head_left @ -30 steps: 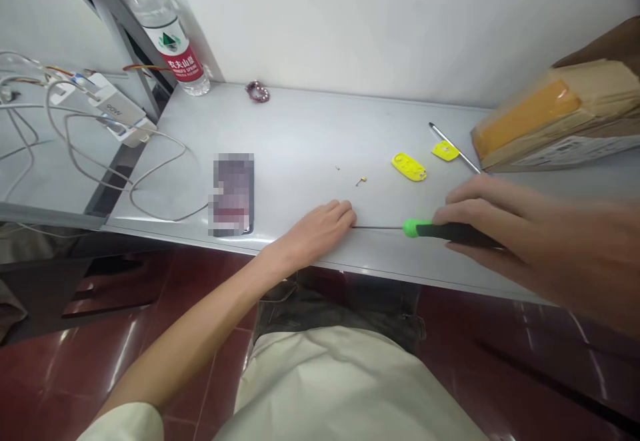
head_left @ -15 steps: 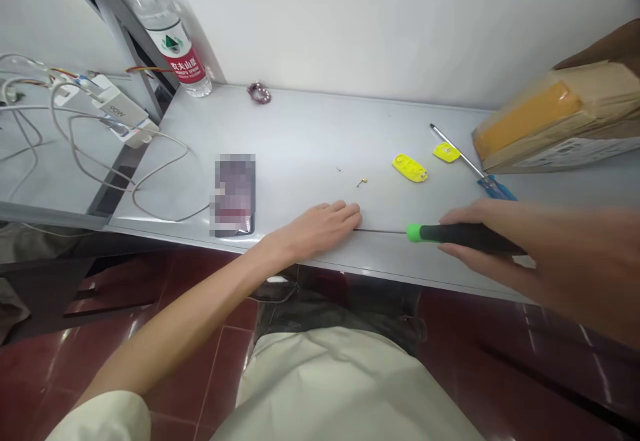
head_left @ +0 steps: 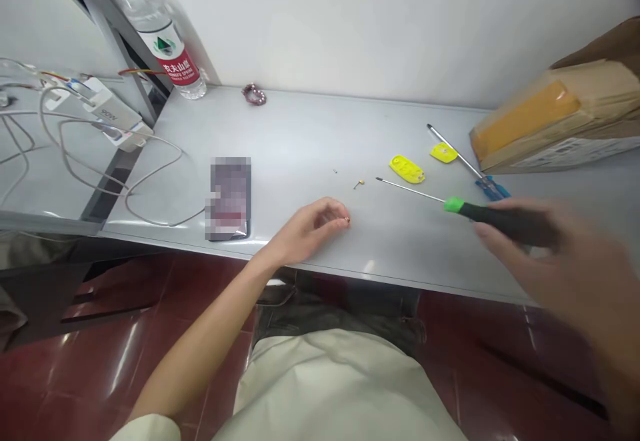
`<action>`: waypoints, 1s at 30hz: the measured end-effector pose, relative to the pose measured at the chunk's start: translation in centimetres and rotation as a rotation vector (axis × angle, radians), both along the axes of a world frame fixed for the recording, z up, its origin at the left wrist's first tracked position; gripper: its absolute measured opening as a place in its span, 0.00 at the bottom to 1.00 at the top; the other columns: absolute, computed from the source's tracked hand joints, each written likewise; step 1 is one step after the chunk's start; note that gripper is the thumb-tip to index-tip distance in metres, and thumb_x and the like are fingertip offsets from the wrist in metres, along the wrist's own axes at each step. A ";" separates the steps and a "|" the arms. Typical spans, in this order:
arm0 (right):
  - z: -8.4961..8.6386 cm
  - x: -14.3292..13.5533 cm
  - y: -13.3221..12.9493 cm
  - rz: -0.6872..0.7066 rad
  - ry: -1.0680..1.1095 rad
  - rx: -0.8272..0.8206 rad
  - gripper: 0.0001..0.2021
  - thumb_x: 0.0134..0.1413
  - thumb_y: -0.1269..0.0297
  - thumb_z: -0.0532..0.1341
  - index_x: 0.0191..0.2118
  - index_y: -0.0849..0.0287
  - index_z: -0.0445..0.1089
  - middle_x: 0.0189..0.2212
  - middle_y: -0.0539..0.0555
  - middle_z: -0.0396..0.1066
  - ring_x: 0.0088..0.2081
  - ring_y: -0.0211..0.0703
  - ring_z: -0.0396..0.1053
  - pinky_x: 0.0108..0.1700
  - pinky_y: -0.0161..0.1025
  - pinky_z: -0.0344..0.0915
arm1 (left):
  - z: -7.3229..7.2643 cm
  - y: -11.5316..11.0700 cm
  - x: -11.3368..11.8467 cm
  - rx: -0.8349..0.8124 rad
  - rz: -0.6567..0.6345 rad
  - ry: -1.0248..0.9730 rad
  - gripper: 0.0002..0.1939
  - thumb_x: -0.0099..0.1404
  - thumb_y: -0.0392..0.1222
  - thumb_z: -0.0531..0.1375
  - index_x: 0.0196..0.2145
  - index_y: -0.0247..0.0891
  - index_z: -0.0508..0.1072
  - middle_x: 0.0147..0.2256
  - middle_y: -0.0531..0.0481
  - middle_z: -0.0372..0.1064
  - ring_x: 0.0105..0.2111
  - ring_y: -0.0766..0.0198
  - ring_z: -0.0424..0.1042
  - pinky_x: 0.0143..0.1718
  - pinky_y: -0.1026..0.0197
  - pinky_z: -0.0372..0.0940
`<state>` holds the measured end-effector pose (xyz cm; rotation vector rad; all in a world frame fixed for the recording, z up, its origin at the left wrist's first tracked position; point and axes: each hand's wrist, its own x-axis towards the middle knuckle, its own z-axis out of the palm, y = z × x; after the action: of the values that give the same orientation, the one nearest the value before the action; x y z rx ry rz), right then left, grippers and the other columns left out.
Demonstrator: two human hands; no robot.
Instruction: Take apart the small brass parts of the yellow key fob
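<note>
My left hand (head_left: 315,228) rests near the front edge of the table, thumb and fingers pinched on a small copper-coloured piece (head_left: 347,220) whose kind is too small to make out. My right hand (head_left: 565,254), a little blurred, is wrapped round the black handle of a screwdriver (head_left: 454,205) with a green collar. Its thin shaft points left, its tip close to a tiny yellow-headed metal part (head_left: 359,183). Beyond the shaft lie a yellow oblong shell (head_left: 407,169) and a smaller yellow piece (head_left: 443,153), the latter against a blue-handled screwdriver (head_left: 492,186).
A cardboard box (head_left: 555,121) stands at the back right. On the left are a phone (head_left: 245,194) with a blurred screen, a water bottle (head_left: 177,61), a beaded bracelet (head_left: 255,94), and a white charger (head_left: 113,111) with tangled cables. Another tiny metal bit (head_left: 335,171) lies mid-table.
The screwdriver tip has come away from my left hand, and my right hand has drawn it back to the right. My left hand has turned, bringing the small copper-coloured piece into view.
</note>
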<state>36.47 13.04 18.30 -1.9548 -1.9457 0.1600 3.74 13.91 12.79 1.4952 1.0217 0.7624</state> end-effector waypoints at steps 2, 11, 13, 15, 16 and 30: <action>-2.8 -1.0 -0.3 -0.062 0.084 0.006 0.19 0.49 0.47 0.63 0.45 0.48 0.71 0.39 0.53 0.75 0.38 0.47 0.72 0.40 0.44 0.68 | 0.1 -0.3 0.0 -0.129 0.046 -0.172 0.07 0.71 0.43 0.59 0.43 0.38 0.70 0.41 0.47 0.73 0.42 0.63 0.72 0.44 0.60 0.68; -7.8 -2.9 0.6 0.176 0.075 0.098 0.19 0.58 0.51 0.59 0.49 0.58 0.70 0.46 0.60 0.69 0.50 0.53 0.64 0.56 0.54 0.61 | -0.9 -1.0 0.6 -0.152 0.185 -0.358 0.10 0.66 0.46 0.65 0.42 0.38 0.74 0.34 0.49 0.76 0.35 0.65 0.74 0.39 0.62 0.68; -6.4 -4.4 0.3 0.099 0.102 0.183 0.20 0.57 0.49 0.62 0.49 0.57 0.72 0.48 0.60 0.67 0.51 0.55 0.64 0.58 0.57 0.59 | -1.2 -1.2 0.8 -0.079 0.224 -0.276 0.11 0.67 0.45 0.65 0.43 0.39 0.74 0.35 0.49 0.78 0.37 0.64 0.76 0.40 0.61 0.68; -4.8 -6.5 -0.1 0.141 0.288 0.101 0.14 0.59 0.52 0.62 0.45 0.55 0.73 0.44 0.56 0.69 0.44 0.46 0.67 0.51 0.48 0.65 | -1.4 -1.5 1.1 0.026 0.265 -0.148 0.13 0.67 0.46 0.64 0.47 0.40 0.72 0.36 0.49 0.79 0.38 0.63 0.77 0.40 0.61 0.67; -4.2 -7.6 -0.3 0.217 0.410 -0.011 0.12 0.59 0.53 0.62 0.43 0.54 0.73 0.41 0.54 0.71 0.39 0.42 0.68 0.44 0.42 0.67 | -1.6 -1.7 1.2 0.087 0.276 -0.079 0.14 0.68 0.46 0.64 0.49 0.41 0.71 0.36 0.49 0.80 0.38 0.63 0.77 0.40 0.61 0.67; -6.2 -10.1 1.6 0.610 0.918 -0.465 0.09 0.62 0.57 0.62 0.44 0.52 0.75 0.43 0.53 0.71 0.41 0.39 0.69 0.42 0.39 0.67 | -1.9 -2.5 1.3 0.295 0.132 0.037 0.14 0.71 0.37 0.59 0.53 0.44 0.70 0.40 0.52 0.80 0.42 0.66 0.79 0.46 0.64 0.71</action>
<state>26.33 14.60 12.11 -1.0488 -1.8109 1.4771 5.02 11.41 10.91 1.7090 1.0787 1.0172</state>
